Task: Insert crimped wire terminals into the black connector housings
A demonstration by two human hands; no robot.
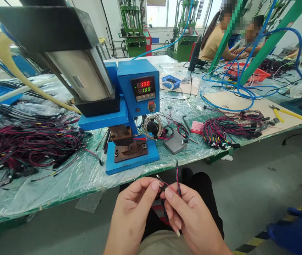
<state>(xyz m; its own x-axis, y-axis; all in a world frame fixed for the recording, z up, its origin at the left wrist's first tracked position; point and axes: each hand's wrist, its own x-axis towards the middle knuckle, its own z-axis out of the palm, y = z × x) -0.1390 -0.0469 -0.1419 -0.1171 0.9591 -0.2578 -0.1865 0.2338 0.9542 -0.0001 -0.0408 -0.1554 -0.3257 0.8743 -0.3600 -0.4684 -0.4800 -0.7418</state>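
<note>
Room: workshop, green presses point(132, 32) by the far windows, a co-worker point(214, 44) seated beyond the table point(60, 193).
Table: plastic-sheeted; blue press point(137, 85) at centre, red readouts lit, wire bundles point(233, 127) on its right and left.
Left hand point(132, 212): thumb and fingers pinched on the lead point(177, 182), beside its metal terminal point(159, 179).
Right hand point(193, 219): pinched on the same lead, almost touching the left.
Lead: held in the air, off the table edge.
Done: many bundled wires carry connectors point(227, 145).
Left: lead's far end hidden; cannot tell.
</note>
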